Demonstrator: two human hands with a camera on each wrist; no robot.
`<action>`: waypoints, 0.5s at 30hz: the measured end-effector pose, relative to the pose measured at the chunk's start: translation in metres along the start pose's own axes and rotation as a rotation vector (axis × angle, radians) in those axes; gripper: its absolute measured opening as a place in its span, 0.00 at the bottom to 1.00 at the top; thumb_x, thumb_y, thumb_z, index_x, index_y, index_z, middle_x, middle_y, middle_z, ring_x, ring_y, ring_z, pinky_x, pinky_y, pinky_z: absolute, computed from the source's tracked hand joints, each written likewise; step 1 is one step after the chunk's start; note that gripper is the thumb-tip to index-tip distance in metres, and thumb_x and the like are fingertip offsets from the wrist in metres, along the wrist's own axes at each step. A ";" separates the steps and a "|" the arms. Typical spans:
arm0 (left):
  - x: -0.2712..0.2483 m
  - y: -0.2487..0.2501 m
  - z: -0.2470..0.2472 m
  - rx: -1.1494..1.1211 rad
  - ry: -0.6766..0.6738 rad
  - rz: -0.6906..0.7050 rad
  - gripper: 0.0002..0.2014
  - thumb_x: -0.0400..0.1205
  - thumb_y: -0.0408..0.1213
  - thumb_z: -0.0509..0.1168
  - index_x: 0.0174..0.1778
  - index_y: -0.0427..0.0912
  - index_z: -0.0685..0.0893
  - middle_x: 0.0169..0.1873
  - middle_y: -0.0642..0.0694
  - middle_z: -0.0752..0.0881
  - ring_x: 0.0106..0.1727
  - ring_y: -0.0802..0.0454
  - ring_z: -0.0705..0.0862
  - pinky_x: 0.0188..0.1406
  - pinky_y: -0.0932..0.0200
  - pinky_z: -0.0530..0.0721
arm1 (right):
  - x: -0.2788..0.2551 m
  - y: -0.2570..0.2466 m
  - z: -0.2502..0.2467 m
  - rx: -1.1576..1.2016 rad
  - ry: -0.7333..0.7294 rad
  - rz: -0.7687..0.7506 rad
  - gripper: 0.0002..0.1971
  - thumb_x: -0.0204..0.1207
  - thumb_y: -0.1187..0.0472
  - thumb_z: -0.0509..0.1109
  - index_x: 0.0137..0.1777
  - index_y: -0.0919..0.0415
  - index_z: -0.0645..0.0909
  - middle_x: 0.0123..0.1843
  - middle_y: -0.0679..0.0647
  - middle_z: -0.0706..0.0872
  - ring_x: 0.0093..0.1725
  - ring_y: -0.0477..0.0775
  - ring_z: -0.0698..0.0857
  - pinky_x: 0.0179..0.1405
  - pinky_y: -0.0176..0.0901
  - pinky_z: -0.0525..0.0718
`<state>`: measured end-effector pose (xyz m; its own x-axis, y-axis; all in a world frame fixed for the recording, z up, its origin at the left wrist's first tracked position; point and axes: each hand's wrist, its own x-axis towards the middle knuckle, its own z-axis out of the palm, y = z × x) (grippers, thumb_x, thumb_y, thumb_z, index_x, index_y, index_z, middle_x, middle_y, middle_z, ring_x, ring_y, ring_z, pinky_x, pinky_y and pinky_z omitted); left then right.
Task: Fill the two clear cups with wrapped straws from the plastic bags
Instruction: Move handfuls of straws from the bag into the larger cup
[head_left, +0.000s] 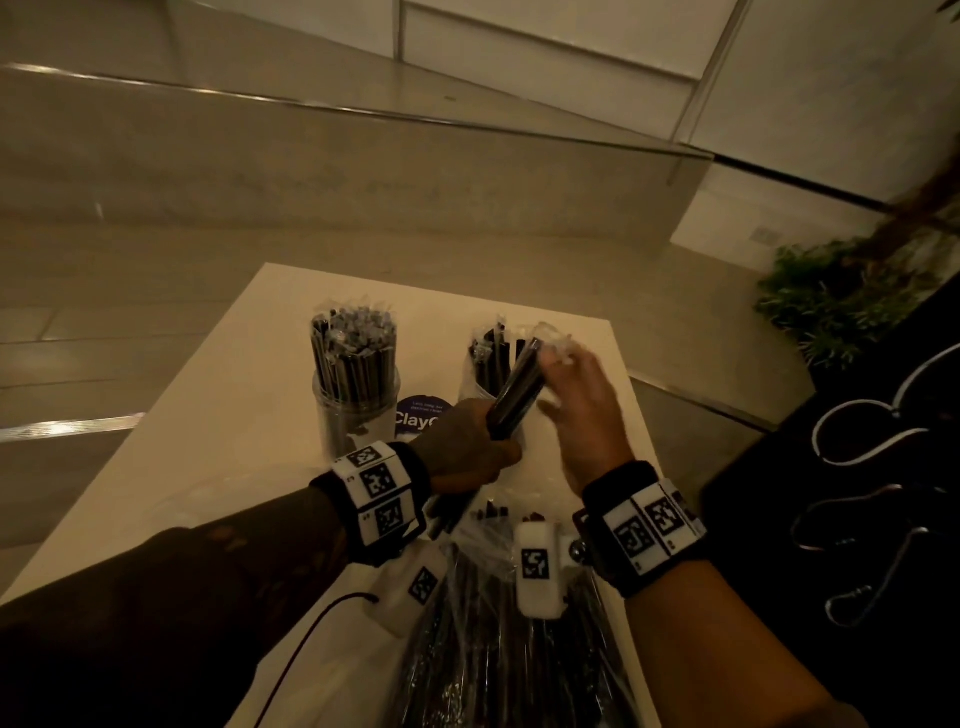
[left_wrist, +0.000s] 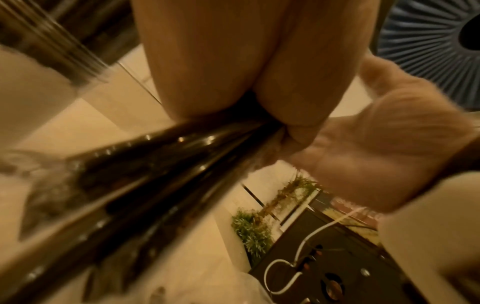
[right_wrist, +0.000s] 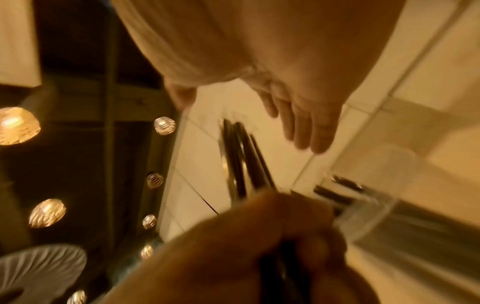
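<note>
Gripping a bundle of wrapped straws (head_left: 514, 397) in my left hand (head_left: 467, 452), I hover my spread right hand (head_left: 582, 410) beside it, above the half-filled right cup (head_left: 480, 387) on the table (head_left: 208, 415).

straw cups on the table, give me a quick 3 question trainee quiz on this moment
1. True or false: the left cup looks packed with wrapped straws.
2. Which of the hands grips the bundle of straws? A) left hand B) right hand C) both
3. Fill in: the bundle is tilted toward the ____ cup, which looks only partly filled.

Key
1. True. Straw tops crowd its mouth.
2. A. The left hand's fingers curl round the bundle's lower part; the right hand is beside the upper end with fingers spread, and whether it touches the wrappers is unclear.
3. Right. The plastic bag of straws lies nearer the person.
</note>
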<state>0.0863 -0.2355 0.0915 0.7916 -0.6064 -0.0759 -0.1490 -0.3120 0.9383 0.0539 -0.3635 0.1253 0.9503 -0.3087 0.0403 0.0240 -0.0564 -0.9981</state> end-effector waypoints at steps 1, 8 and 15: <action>-0.001 0.004 0.003 -0.056 -0.038 0.057 0.10 0.80 0.27 0.62 0.41 0.48 0.76 0.25 0.51 0.80 0.26 0.53 0.79 0.27 0.56 0.80 | -0.004 0.004 0.006 0.008 -0.049 0.055 0.14 0.75 0.52 0.74 0.59 0.53 0.83 0.57 0.52 0.89 0.59 0.52 0.87 0.62 0.52 0.84; 0.018 -0.004 0.005 0.355 0.040 0.174 0.31 0.68 0.47 0.74 0.65 0.40 0.77 0.51 0.44 0.85 0.48 0.46 0.85 0.49 0.49 0.86 | 0.002 0.000 0.014 -0.008 0.151 0.057 0.08 0.73 0.67 0.75 0.36 0.58 0.81 0.31 0.53 0.88 0.36 0.52 0.90 0.41 0.49 0.89; 0.024 -0.019 -0.010 0.606 0.156 0.046 0.34 0.72 0.48 0.75 0.72 0.45 0.70 0.64 0.47 0.76 0.59 0.50 0.78 0.52 0.61 0.76 | 0.039 -0.059 -0.012 0.080 0.439 -0.251 0.04 0.73 0.70 0.72 0.40 0.62 0.81 0.29 0.53 0.86 0.30 0.49 0.87 0.37 0.44 0.89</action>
<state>0.1137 -0.2372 0.0755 0.8467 -0.5295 0.0525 -0.4582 -0.6754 0.5778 0.0859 -0.3837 0.1867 0.6930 -0.6655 0.2772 0.2746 -0.1119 -0.9550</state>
